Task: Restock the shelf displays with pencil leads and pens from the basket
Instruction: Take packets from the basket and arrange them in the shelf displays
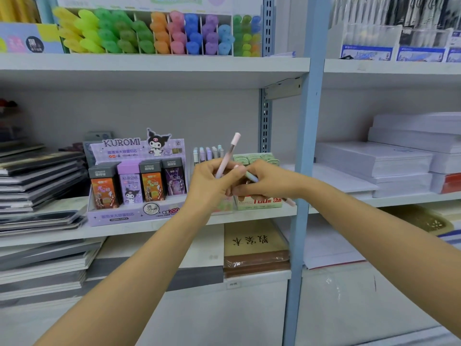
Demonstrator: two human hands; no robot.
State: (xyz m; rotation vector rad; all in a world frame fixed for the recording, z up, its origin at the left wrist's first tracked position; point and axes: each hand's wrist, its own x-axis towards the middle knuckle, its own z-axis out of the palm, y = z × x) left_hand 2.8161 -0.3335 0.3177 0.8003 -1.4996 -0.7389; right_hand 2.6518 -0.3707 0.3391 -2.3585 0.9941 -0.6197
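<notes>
I stand before the middle shelf with both hands raised close together in front of the pen holder, which sits between the Kuromi lead display on the left and a green-topped box on the right. My left hand pinches the pink pen low on its barrel. The pen is tilted, with its cap up and to the right. My right hand is curled around the spare pens, and one pink end comes out at the lower right of my fist. How many pens it holds I cannot tell. The basket is not in view. I think the step now is to separate this one pen and put it into the holder with the other pastel pens. To do it well, I should turn the pen upright before I move it, with the cap up like its neighbours, and bring it down into a free place from above, not from the side, because a sideways push could knock over the pens that stand there. My grip is low, so the top may swing; a slow and straight lowering is better. The right hand should hold its pens firmly and a little away, so that the end sticking out does not catch the green-topped box or the blue upright post just beside it.
</notes>
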